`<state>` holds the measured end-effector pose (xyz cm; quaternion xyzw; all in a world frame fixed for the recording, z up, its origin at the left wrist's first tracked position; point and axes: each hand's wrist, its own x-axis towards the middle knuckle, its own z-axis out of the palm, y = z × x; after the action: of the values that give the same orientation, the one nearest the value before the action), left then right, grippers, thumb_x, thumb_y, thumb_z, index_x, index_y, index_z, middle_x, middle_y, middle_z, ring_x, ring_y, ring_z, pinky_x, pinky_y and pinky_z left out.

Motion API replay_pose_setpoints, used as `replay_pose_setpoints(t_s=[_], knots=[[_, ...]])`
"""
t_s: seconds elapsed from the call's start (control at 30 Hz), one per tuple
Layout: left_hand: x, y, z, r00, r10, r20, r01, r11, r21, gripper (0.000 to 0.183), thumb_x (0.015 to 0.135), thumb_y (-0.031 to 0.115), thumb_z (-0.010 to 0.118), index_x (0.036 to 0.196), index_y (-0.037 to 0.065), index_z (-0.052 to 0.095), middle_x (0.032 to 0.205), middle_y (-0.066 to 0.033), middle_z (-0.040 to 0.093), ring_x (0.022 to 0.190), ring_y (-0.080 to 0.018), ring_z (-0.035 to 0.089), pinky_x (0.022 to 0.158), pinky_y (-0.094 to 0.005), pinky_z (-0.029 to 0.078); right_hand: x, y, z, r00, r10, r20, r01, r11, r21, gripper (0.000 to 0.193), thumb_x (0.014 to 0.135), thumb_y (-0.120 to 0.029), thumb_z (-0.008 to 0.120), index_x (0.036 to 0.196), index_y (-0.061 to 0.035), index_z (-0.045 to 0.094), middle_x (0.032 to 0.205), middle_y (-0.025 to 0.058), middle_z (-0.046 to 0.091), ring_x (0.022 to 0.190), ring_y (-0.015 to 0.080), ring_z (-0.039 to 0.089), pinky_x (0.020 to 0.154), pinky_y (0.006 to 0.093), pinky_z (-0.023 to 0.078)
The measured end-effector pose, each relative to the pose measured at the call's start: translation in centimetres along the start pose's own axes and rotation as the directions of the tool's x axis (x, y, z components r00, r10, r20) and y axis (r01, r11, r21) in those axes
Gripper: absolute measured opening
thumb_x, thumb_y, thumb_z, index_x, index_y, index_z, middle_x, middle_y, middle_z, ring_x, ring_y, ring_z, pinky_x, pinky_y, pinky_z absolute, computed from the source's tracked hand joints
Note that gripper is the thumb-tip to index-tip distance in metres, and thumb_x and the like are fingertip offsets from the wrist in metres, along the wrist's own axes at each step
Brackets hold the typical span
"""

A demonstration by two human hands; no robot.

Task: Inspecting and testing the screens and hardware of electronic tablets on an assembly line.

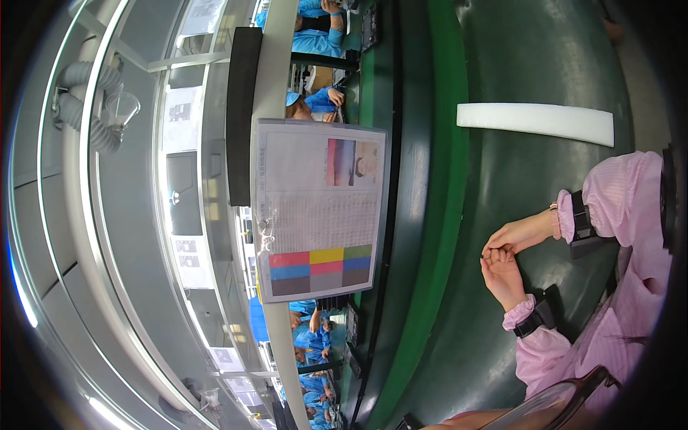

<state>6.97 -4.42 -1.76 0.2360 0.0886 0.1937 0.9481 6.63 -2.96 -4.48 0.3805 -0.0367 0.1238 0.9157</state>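
The picture lies on its side, with my arms entering from its right edge. My right hand (522,233), the upper one in the picture, bends its fingers over the fingertips of my left hand (504,281). The left hand's fingers are curled in, and the two hands touch above a dark green tabletop (545,64). Whether something small lies between the fingers is hidden. Pink sleeves (622,193) cover both arms, and each wrist has a black strap with a box-like device (584,218). Off to my right lies a long white foam strip (537,123), touched by neither hand.
A bright green band (448,86) runs along the table's far side. Beyond it, a clear-sleeved printed sheet (322,215) with coloured blocks hangs on a pale rail. Several people in blue (315,39) work behind the rail. Part of a pair of glasses (566,394) shows near my left arm.
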Motion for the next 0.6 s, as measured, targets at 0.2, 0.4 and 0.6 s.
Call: replay_pose_setpoints(t_s=[0.2,0.4,0.6], knots=[[0.0,-0.2,-0.4,0.999,-0.037,-0.031,0.037,0.999,0.013,0.021,0.095,0.02,0.044,0.094,0.001,0.054,0.084,-0.0064,0.053,0.074,-0.0165,0.048,0.067,-0.0276,0.041,-0.1,0.0,-0.1,0.998,-0.038,0.056,0.031,0.993,0.117,0.036,0.096,-0.023,0.028,0.121,-0.0011,0.041,0.13,0.0078,0.046,0.125,0.0153,0.038,0.105,0.0292,0.026],[-0.5,-0.3,1.7,0.999,-0.008,-0.043,0.008,1.0,0.003,0.019,0.095,0.019,0.043,0.094,0.003,0.054,0.085,-0.0066,0.053,0.076,-0.0164,0.048,0.068,-0.0276,0.041,-0.8,-1.9,-3.6,0.989,0.062,-0.138,-0.051,0.995,0.082,0.024,0.094,-0.021,0.032,0.102,-0.0086,0.051,0.117,0.0009,0.055,0.119,0.015,0.043,0.106,0.033,0.026],[0.2,0.7,0.5,0.984,0.085,-0.159,-0.064,0.989,0.133,0.029,0.096,0.025,0.038,0.102,0.0,0.052,0.091,-0.0086,0.052,0.08,-0.0177,0.044,0.076,-0.031,0.038,9.7,-9.9,-1.6,0.273,0.764,-0.584,-0.862,-0.075,-0.501,0.029,0.097,-0.02,0.038,0.112,-0.0025,0.054,0.107,0.0024,0.058,0.1,0.0124,0.051,0.091,0.0285,0.039]])
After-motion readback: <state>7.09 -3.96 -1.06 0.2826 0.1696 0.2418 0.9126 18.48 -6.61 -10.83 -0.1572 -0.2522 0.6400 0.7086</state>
